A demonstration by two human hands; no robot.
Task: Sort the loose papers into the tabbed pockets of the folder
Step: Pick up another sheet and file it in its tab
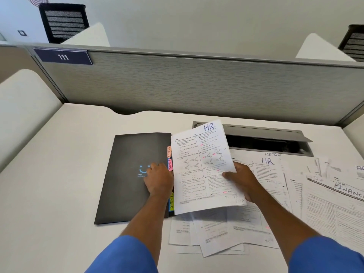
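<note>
Your right hand (pixel 241 180) pinches the HR sheet (pixel 204 166) at its right edge, holding it tilted just right of the folder (pixel 134 176). Your left hand (pixel 158 180) lies flat, fingers spread, on the closed folder's right edge by the tabs (pixel 169 164), mid-desk.

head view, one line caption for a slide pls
Right hand lifts a white HR-marked sheet while left hand rests on the closed black tabbed folder.

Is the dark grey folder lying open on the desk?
No, the dark grey folder lies closed, the left hand resting on its cover.
</note>
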